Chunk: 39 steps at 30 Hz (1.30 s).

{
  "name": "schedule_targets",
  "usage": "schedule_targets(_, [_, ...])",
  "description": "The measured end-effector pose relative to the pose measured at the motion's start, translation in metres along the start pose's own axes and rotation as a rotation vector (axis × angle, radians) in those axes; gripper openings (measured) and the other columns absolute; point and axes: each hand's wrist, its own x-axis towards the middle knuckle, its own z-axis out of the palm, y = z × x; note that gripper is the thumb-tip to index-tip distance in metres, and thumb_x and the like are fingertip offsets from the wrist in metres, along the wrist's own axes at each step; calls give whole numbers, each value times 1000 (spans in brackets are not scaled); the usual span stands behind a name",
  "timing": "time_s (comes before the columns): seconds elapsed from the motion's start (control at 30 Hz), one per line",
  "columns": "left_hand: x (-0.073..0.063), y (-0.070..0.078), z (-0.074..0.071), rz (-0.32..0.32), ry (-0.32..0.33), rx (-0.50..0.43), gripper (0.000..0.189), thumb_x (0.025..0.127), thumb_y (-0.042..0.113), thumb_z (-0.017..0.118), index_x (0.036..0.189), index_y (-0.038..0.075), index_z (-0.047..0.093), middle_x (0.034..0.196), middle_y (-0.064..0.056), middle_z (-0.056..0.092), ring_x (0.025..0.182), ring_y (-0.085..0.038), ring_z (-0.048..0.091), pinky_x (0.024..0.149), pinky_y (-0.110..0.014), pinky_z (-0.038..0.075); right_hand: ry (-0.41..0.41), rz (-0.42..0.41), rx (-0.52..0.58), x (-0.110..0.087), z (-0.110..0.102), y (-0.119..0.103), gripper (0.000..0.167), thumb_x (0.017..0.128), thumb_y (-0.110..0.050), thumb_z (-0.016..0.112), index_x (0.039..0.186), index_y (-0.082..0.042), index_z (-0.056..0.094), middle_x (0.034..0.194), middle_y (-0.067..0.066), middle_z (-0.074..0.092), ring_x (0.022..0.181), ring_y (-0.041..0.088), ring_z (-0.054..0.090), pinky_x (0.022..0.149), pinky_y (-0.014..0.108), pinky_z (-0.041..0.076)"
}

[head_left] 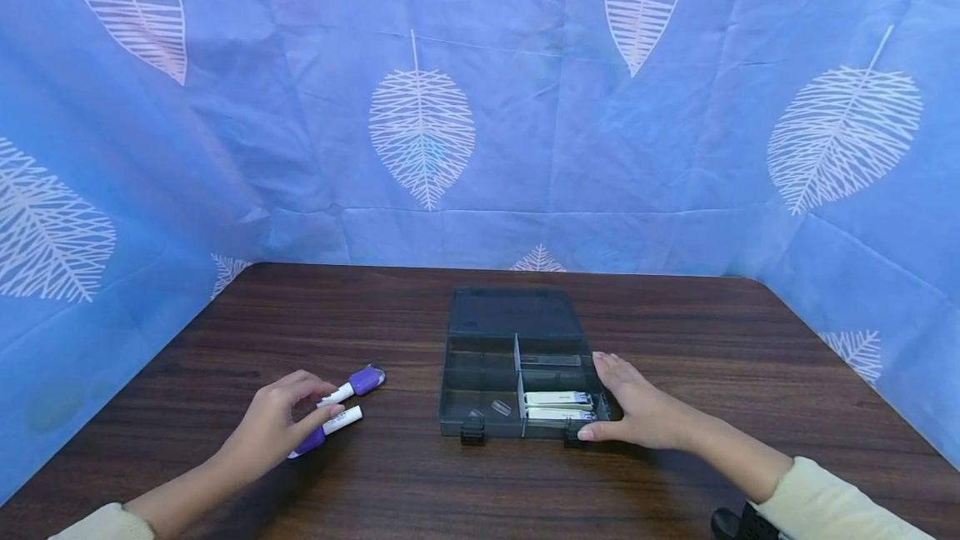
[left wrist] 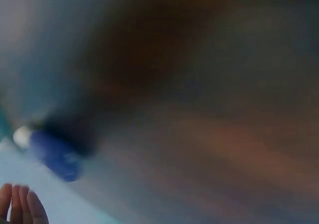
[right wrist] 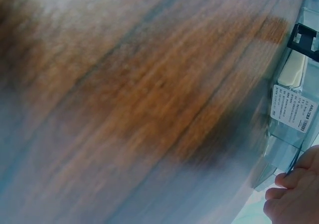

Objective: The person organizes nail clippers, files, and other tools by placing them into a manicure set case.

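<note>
Two nail polish bottles with purple bodies and white caps lie on the table at the left: the farther bottle [head_left: 366,380] and the nearer bottle [head_left: 307,442]. My left hand [head_left: 266,419] is over them, its fingertips by the farther cap and its thumb by the nearer one. In the left wrist view, blurred, one bottle [left wrist: 55,155] shows apart from the fingers [left wrist: 24,204]. My right hand [head_left: 648,411] holds the right side of an open dark see-through compartment box [head_left: 480,423], thumb at the front corner, fingers along the side rim.
Two slim white packs [head_left: 558,407] with printed ends lie in the box's front right compartment. A small clear piece [head_left: 501,407] sits in the left one. The box's lid [head_left: 513,312] lies back. A black object [head_left: 742,523] is under the right sleeve.
</note>
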Motion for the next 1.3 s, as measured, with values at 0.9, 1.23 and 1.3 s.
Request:
schedule_targets(0.9, [-34,-31,-10,-140,-224,80,33,67,28,81,90,8,70,82,7,59,71,1,51,60,-19,47,-2,1,9,-2,0,0,109,76,-57,65,142,14,16,148,34,17,137,51,11,106,64,17])
schedule_targets(1.23, [-32,-33,-12,-151,-267,64,29,69,20,79,92,5,69,84,4,62,71,1,53,61,-20,49,-5,1,9,-2,-1,0,108,77,-57,65,142,13,15,148,34,16,137,51,10,106,65,16])
schedule_targets(1.3, [-32,-34,-12,-160,-272,58,29,69,20,79,92,5,69,85,4,62,72,0,54,61,-20,50,-7,2,8,-1,-1,-1,109,77,-57,65,143,13,15,148,34,16,137,51,11,106,65,16])
